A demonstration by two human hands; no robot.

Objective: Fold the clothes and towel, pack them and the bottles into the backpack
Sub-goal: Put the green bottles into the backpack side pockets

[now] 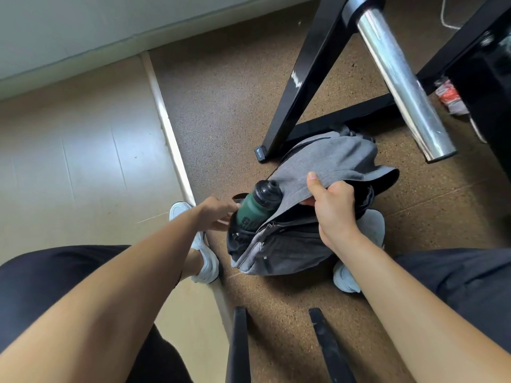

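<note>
1. The grey backpack stood on the brown speckled floor, between the person's two white shoes.
2. The green bottle, with a black cap, stood tilted in a pocket at the left side of the backpack. Its cap and upper body were clear of the pocket and its lower part was sunk inside.
3. The left grip was against the bottle's left side at the pocket mouth. Its fingertips were hidden behind the bottle and the fabric, so it could not be told whether it was clamped on the bottle or on the pocket, or lay apart.
4. The right grip was clamped on the backpack's grey flap, thumb on top and fingers curled beneath the edge. The flap was lifted, and a dark interior showed under it.
5. No clothes or towel could be made out inside the opening.
6. A black frame leg and a chrome tube stood just beyond the backpack.
7. A red-and-white wrapper lay on the floor at the far right.
</note>
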